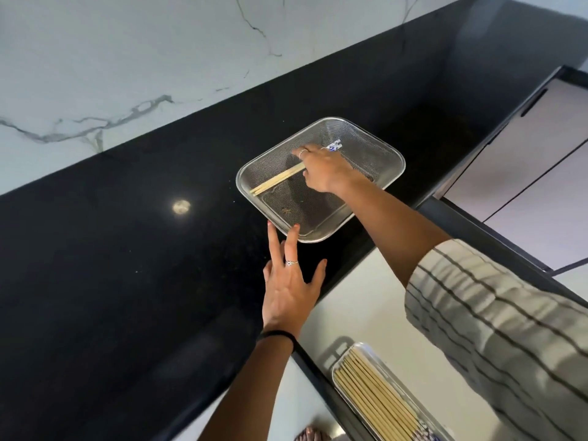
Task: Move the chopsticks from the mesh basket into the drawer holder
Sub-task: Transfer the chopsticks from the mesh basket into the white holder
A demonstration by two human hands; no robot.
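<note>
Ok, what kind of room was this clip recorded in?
Most likely a home kitchen: a polished black stone countertop against a marble-look wall, a mesh basket on it, and an open drawer below with a chopstick holder.

Glossy black countertop (127,249), white marble-veined wall (127,58), pale cabinet fronts (541,173) at right
</note>
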